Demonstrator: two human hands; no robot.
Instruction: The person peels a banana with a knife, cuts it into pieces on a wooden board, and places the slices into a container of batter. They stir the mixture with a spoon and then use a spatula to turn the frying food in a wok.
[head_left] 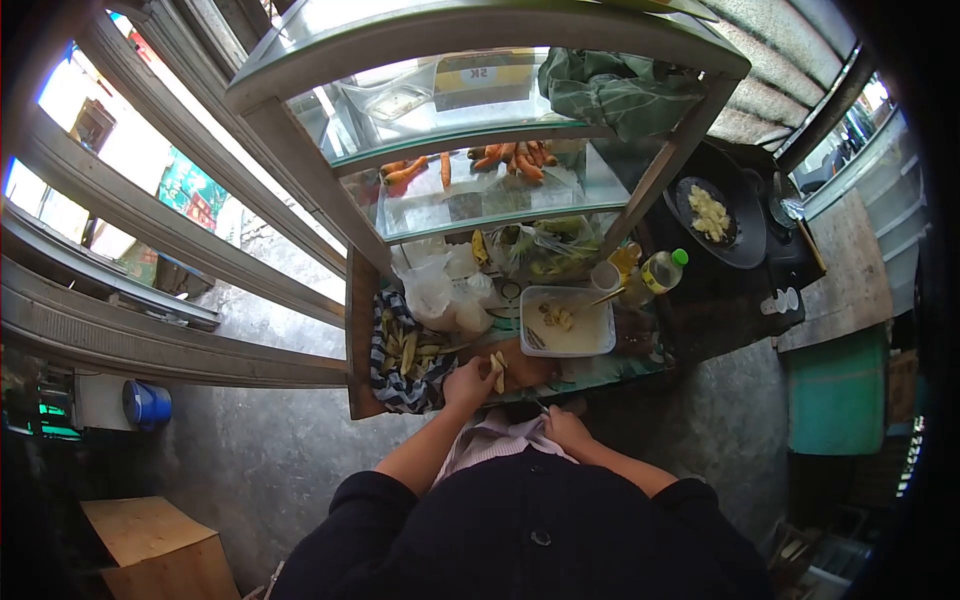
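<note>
My left hand [468, 386] is closed on pale peeled banana pieces [498, 370] at the front edge of a brown cutting board [528, 368]. My right hand [567, 430] is closed low in front of my body, with the thin blade of a knife [542, 406] jutting from it beside a pale striped cloth [490, 440]. Behind the board stands a clear plastic tub [590, 350] of pale batter with cut pieces and a utensil in it. Left of the board, banana peels [408, 350] lie in a black-and-white striped bag [430, 392].
A glass display case [490, 215] with orange fried pieces [520, 160] rises behind. Right are a green-capped bottle [660, 272], a cup [604, 276] and a dark wok [745, 245] with yellowish pieces [709, 212]. Plastic bags [428, 290] stand left. Wooden slats [180, 230] border the left side.
</note>
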